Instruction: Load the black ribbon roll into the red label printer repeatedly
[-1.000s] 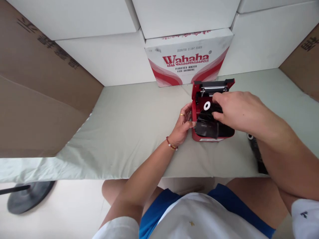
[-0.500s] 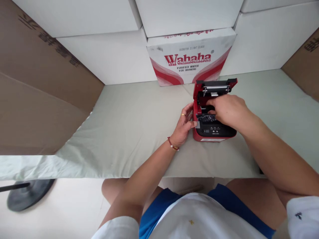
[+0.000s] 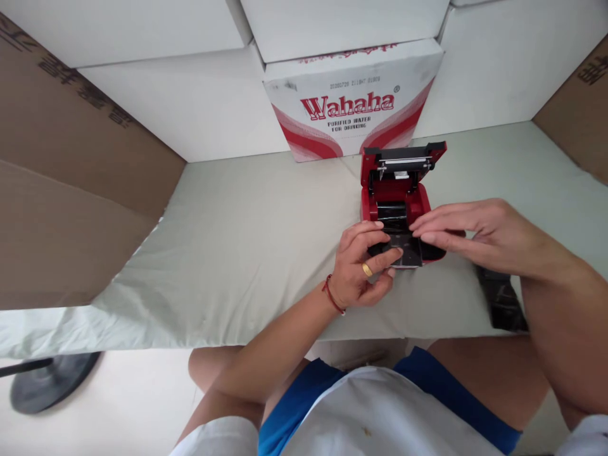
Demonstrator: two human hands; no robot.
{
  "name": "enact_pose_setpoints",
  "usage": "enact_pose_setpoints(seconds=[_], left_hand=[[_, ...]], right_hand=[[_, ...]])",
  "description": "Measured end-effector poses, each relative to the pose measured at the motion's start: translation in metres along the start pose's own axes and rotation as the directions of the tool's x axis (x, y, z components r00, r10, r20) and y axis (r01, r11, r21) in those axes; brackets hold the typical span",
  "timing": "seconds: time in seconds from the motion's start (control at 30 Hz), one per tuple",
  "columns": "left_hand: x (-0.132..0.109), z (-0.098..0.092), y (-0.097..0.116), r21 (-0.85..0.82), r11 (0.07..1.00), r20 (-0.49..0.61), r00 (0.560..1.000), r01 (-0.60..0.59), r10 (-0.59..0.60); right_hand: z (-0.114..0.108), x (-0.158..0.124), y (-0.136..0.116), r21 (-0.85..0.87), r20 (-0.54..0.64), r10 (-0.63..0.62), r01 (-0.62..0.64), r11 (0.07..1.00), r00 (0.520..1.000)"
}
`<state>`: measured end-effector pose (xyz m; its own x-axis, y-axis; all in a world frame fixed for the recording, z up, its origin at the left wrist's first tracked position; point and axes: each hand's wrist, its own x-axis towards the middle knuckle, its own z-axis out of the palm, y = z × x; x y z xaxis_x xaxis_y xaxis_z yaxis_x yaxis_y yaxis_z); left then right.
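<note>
A small red label printer (image 3: 420,201) stands on the cloth with its lid (image 3: 403,155) raised. Inside lies a shiny black roll (image 3: 392,211), from which a black strip (image 3: 412,253) runs over the printer's front. My left hand (image 3: 363,263) is at the front left, fingertips on the strip, index finger and thumb close together at its edge. From the right, my right hand (image 3: 468,231) reaches in with fingers stretched out and fingertips at the strip's right side. Its palm appears to hold nothing. The printer's front panel is mostly covered by hands and strip.
Another black strip (image 3: 503,301) lies by the table's front edge, partly behind my right forearm. Behind the printer stands a Wahaha water carton (image 3: 354,104) among white boxes (image 3: 171,107). Brown cardboard (image 3: 71,209) flanks the left side. Pale green cloth (image 3: 247,253) covers the table.
My right hand has come out of the printer's inside to its right side. My left hand has moved from the left wall onto the front, where the black strip now lies over the panel.
</note>
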<state>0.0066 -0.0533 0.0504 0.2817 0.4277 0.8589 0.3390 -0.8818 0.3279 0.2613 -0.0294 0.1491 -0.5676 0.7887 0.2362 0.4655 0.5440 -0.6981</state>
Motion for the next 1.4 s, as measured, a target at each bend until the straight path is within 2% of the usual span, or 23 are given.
enact_pose_setpoints(seconds=[0.03,0.07,0.13,0.17,0.2,0.23,0.3,0.4,0.53,0.67,0.73,0.83,0.9,1.07,1.23,1.4], left_hand=[[0.000,0.001,0.000,0.016,1.000,0.004,1.000,-0.012,0.012],[0.000,0.001,0.000,0.031,0.999,0.006,1.000,-0.021,0.021],[-0.001,0.002,0.000,0.057,0.998,0.009,1.000,-0.028,0.028],[-0.002,0.002,0.000,0.068,0.997,0.013,1.000,-0.029,0.028],[-0.002,0.001,0.000,0.078,0.997,0.019,0.999,-0.028,0.026],[-0.002,0.001,-0.001,0.088,0.996,0.027,0.999,-0.025,0.023],[-0.003,0.000,-0.001,0.106,0.994,0.041,0.999,-0.019,0.015],[-0.003,-0.001,-0.001,0.132,0.991,0.037,0.999,-0.020,0.016],[-0.003,-0.001,0.000,0.174,0.985,0.025,1.000,-0.020,0.016],[-0.004,0.001,0.000,0.176,0.984,0.022,1.000,-0.018,0.014],[-0.004,0.002,-0.001,0.157,0.988,0.022,1.000,-0.013,0.009],[-0.004,0.002,-0.004,0.055,0.998,0.017,1.000,0.026,-0.027],[-0.005,0.000,-0.007,-0.041,0.994,0.003,0.995,0.103,-0.103],[-0.006,-0.004,-0.014,-0.172,0.925,0.004,0.939,0.339,-0.343],[-0.003,-0.001,-0.019,-0.305,0.875,-0.048,0.912,0.376,-0.408],[-0.004,0.000,-0.022,-0.362,0.832,-0.061,0.880,0.420,-0.471]], right_hand=[[-0.002,0.000,0.000,0.002,-0.119,0.055,-0.055,0.998,0.991],[-0.002,0.004,0.001,0.000,-0.265,0.109,-0.113,0.994,0.958],[-0.003,0.018,0.008,-0.015,-0.537,0.161,-0.200,0.980,0.828],[-0.002,0.027,0.013,-0.028,-0.614,0.155,-0.218,0.976,0.774],[-0.001,0.036,0.019,-0.036,-0.650,0.142,-0.216,0.976,0.746],[0.000,0.045,0.025,-0.028,-0.648,0.133,-0.198,0.980,0.750],[0.004,0.058,0.033,0.031,-0.591,0.132,-0.141,0.990,0.796],[0.010,0.060,0.031,0.066,-0.535,0.112,-0.091,0.994,0.837],[0.019,0.031,0.016,-0.036,-0.577,-0.012,-0.010,0.999,0.816],[0.036,-0.006,0.021,-0.121,-0.479,-0.152,0.107,0.987,0.864],[0.046,-0.017,0.029,-0.150,-0.466,-0.186,0.130,0.980,0.865],[0.058,-0.023,0.036,-0.173,-0.523,-0.208,0.137,0.975,0.827],[0.061,-0.022,0.038,-0.179,-0.547,-0.213,0.135,0.974,0.810],[0.061,-0.020,0.035,-0.171,-0.541,-0.173,0.093,0.981,0.823],[0.061,-0.019,0.034,-0.165,-0.539,-0.087,-0.004,0.986,0.838],[0.062,-0.018,0.033,-0.161,-0.545,-0.082,-0.008,0.987,0.835]])
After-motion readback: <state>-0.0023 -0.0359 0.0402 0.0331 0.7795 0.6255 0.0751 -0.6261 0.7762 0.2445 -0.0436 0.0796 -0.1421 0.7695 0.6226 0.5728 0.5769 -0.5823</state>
